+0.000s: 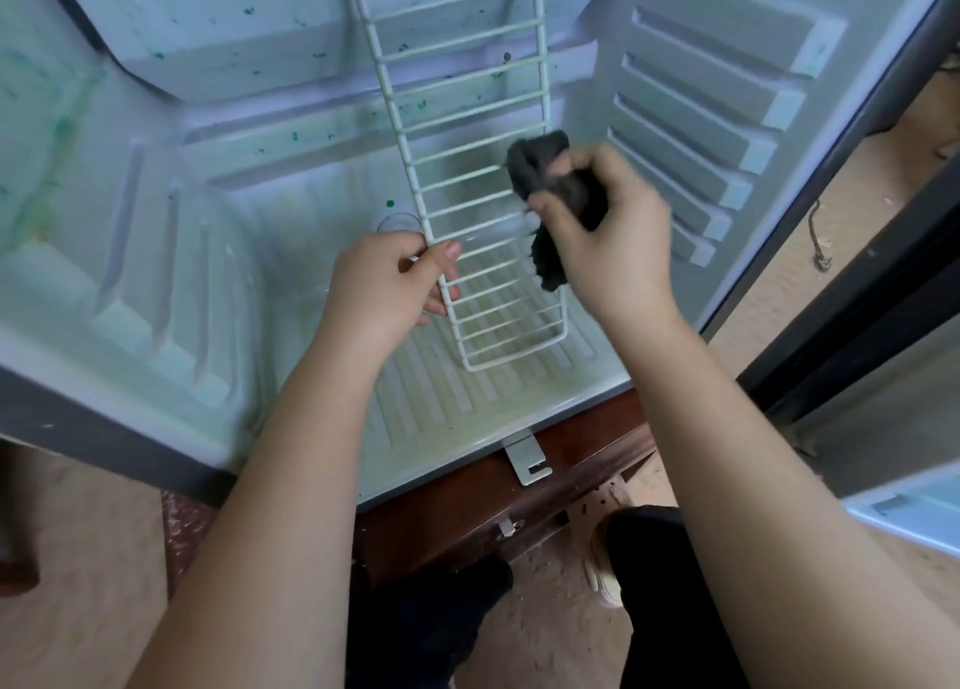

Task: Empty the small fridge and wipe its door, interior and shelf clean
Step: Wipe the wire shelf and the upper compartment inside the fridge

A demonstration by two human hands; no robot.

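The single head-worn camera looks steeply down, close, into the open fridge interior.

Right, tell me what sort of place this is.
Probably a room in a home, though that is not certain. A small open fridge with green-stained white walls stands over a dark wooden cabinet and a speckled tan floor. The left hand holds its wire shelf, and the right hand holds a dark cloth.
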